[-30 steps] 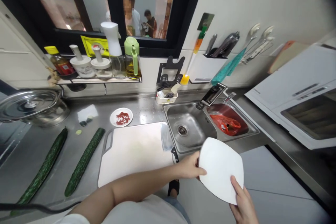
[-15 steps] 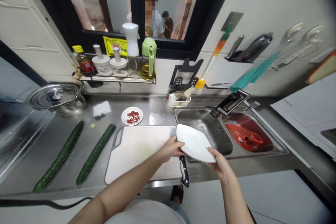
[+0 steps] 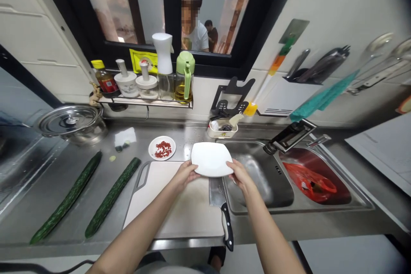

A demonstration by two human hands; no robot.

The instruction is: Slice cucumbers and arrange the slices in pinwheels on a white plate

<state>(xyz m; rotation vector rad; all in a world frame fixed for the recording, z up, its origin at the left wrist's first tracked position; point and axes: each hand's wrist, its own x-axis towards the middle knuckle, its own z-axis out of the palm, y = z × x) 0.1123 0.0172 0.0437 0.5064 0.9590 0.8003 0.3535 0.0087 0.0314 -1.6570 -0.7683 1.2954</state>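
Observation:
A white, squarish plate (image 3: 212, 158) is held up between both hands, above the far right corner of the cutting board (image 3: 173, 214). My left hand (image 3: 186, 172) grips its left edge, thumb on top. At the right edge my right hand (image 3: 238, 173) pinches it the same way; the fingers beneath are partly hidden. A knife (image 3: 227, 227) with a black riveted handle lies along the board's right side, its blade partly under the plate. Left of the board are two long cucumbers (image 3: 112, 197) (image 3: 69, 197). Behind it sits a small white dish (image 3: 154, 140) of chopped red bits.
To the right is a double sink (image 3: 289, 209) with a black faucet (image 3: 282, 137) and a red plastic bag (image 3: 310, 182). A lidded steel pot (image 3: 85, 130) stands at the left. Seasoning bottles line a rack (image 3: 144, 99) below the window, through which people show.
Both hands have carried the plate leftward, from beside the sink's near edge to over the board's far right part. The plate is now level across, and more of the knife blade shows.

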